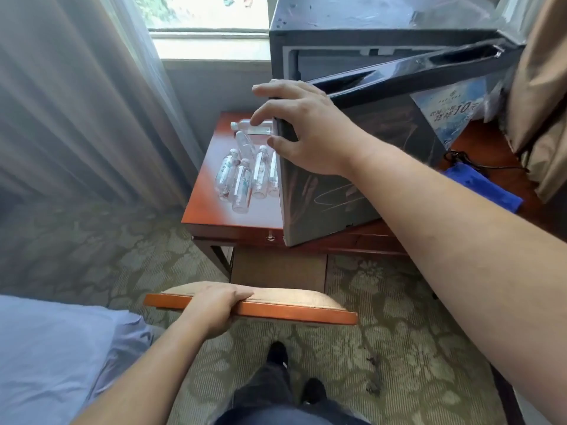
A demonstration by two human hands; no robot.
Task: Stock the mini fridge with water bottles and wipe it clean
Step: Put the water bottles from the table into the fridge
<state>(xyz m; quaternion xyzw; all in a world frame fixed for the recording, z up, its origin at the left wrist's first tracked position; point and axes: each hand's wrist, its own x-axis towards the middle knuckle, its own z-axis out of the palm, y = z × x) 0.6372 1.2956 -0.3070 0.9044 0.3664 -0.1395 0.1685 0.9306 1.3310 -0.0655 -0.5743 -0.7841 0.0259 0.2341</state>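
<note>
A black mini fridge [383,23] stands on a reddish wooden desk [211,210], its door [352,179] swung partly open toward me. My right hand [303,133] lies over the door's free top corner, fingers spread past the edge and thumb against its side. Several clear water bottles [242,173] lie flat on the desk left of the door; the door hides part of one. My left hand [214,305] grips the top rail of a wooden chair back [291,311]. A blue cloth [481,188] lies on the desk to the right of the door.
A grey curtain [76,102] hangs at the left beside a window [208,26]. A bed with a blue sheet [52,357] fills the lower left. A black cord [478,164] and a brown bag [540,102] sit at the right. Patterned carpet [383,348] lies below.
</note>
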